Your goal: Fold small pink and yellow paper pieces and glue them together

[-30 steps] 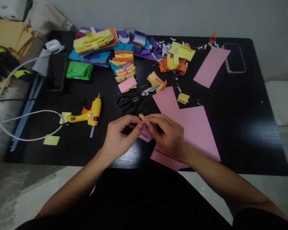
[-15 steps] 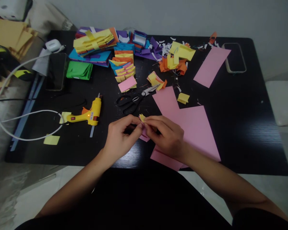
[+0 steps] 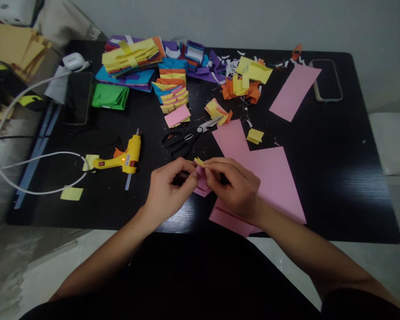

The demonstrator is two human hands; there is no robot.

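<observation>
Between both hands, near the table's front edge, is a small folded pink and yellow paper piece (image 3: 202, 177). My left hand (image 3: 171, 184) pinches its left side between thumb and fingers. From the right, my right hand (image 3: 235, 184) grips its upper right edge, partly hiding it. Just beyond the fingers lie black-handled scissors (image 3: 190, 137), blades apart and pointing to the upper right. Large pink paper sheets (image 3: 273, 182) lie partly under my right hand and forearm. A small folded yellow paper (image 3: 255, 136) rests beyond them.
A yellow glue gun (image 3: 128, 155) lies at left, its light on, near a white cable (image 3: 36, 194). Behind stand folded paper strips (image 3: 173, 86), a green paper stack (image 3: 110, 96) and yellow bundled papers (image 3: 131, 58). Paper scraps (image 3: 230, 66) litter the back. A phone case (image 3: 328, 81) lies far right.
My right hand has shifted slightly right, and more of the pink part of the folded piece shows between the hands. My left hand stays almost where it was.
</observation>
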